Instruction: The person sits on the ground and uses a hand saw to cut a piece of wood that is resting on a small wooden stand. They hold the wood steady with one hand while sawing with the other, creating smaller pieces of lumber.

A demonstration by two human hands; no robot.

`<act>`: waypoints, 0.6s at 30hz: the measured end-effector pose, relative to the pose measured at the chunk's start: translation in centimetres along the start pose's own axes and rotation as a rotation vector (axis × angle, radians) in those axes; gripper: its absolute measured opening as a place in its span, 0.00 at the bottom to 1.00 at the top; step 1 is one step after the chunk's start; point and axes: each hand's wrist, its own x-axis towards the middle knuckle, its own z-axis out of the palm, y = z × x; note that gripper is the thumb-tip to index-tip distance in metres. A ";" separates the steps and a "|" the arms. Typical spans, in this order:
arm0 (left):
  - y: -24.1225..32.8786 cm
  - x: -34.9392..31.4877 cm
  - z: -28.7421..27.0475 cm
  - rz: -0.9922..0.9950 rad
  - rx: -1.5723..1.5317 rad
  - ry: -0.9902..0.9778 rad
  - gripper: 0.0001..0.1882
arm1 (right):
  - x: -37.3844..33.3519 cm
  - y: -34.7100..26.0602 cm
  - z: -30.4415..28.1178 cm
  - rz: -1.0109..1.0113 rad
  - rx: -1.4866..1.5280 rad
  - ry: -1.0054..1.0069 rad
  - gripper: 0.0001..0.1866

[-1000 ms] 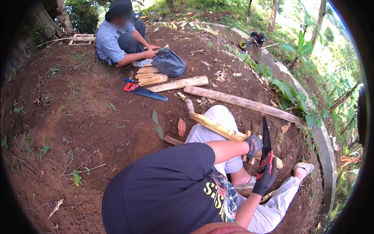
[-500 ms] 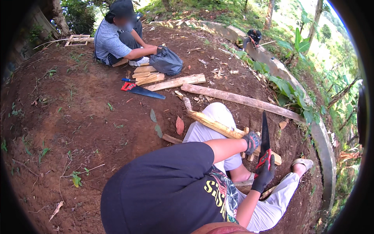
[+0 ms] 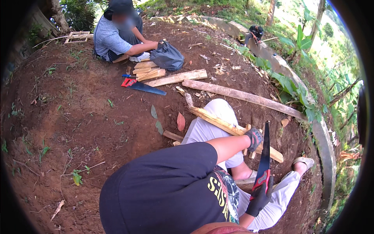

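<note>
My right hand [image 3: 260, 201], in a dark glove, grips the red handle of a handsaw [image 3: 265, 150]. The dark blade points away from me and crosses the wooden plank [image 3: 223, 124] just right of my left hand. That left hand [image 3: 254, 139], also gloved, is closed on the plank, its fingertips partly hidden. The plank runs slantwise across my bent leg, its right end beyond the saw. Small wood pieces [image 3: 252, 155] stick out beneath it.
A second saw [image 3: 142, 86] lies on the soil by stacked wood pieces [image 3: 150, 74]. A long board [image 3: 243, 96] lies ahead. One person [image 3: 113, 43] sits at far left with a dark bag [image 3: 167, 56]; another [image 3: 255, 34] is far off by a low concrete wall [image 3: 325, 152].
My right hand has drawn the saw back toward me, so its tip and handle sit lower. The left hand stays on the plank. The view has shifted slightly.
</note>
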 end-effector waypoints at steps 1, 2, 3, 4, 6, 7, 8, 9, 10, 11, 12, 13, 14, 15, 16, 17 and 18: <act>0.0 0.1 0.3 -0.001 0.002 0.007 0.29 | -1.2 -0.8 -0.7 -0.018 -0.050 -0.007 0.28; -0.1 0.1 0.8 -0.005 0.003 0.013 0.29 | -2.3 -1.1 -1.4 0.009 -0.005 -0.011 0.28; -0.2 0.0 1.0 -0.010 0.007 0.022 0.29 | -3.4 -1.2 -2.2 0.031 0.041 -0.014 0.28; 0.0 0.4 0.8 0.015 0.013 0.047 0.27 | -4.5 -1.2 -2.7 0.059 0.094 0.009 0.28; 0.2 0.4 0.3 0.035 0.021 0.051 0.30 | -6.1 -1.4 -3.2 0.099 0.207 0.039 0.28; 0.2 0.2 0.1 0.035 0.022 0.050 0.31 | -6.4 -1.7 -3.4 0.118 0.262 0.044 0.28; 0.0 0.4 0.0 0.040 0.024 0.011 0.31 | -6.3 -2.2 -3.7 0.047 0.061 0.015 0.28; -0.1 0.7 -0.1 0.044 0.021 -0.024 0.31 | -6.2 -2.1 -3.7 0.065 0.089 0.034 0.28; 0.0 1.0 -0.1 0.050 0.019 -0.058 0.31 | -6.0 -1.7 -3.7 0.082 0.116 0.054 0.28; 0.1 1.3 0.1 0.062 0.010 -0.034 0.30 | -5.7 -1.2 -3.7 0.099 0.144 0.075 0.27; 0.0 1.4 0.6 0.062 -0.004 -0.011 0.30 | -5.2 -0.2 -3.6 0.051 0.083 0.076 0.27; -0.2 1.2 0.9 0.053 -0.017 0.013 0.30 | -4.4 1.4 -3.7 0.000 0.023 0.068 0.27; -0.3 1.0 1.2 0.040 -0.011 0.048 0.28 | -3.6 3.0 -4.1 -0.053 -0.036 0.061 0.27; -0.4 0.8 1.3 0.034 -0.015 0.043 0.28 | -2.8 4.3 -5.0 -0.227 -0.232 0.018 0.27; -0.4 0.6 1.0 0.037 -0.015 0.037 0.28 | -2.2 4.6 -5.8 -0.399 -0.424 -0.017 0.26; -0.4 0.4 0.8 0.039 -0.015 0.030 0.27 | -2.3 5.0 -6.0 -0.318 -0.340 -0.034 0.26; -0.4 0.2 0.6 0.029 -0.032 0.010 0.28 | -2.6 3.4 -5.5 -0.236 -0.252 -0.042 0.26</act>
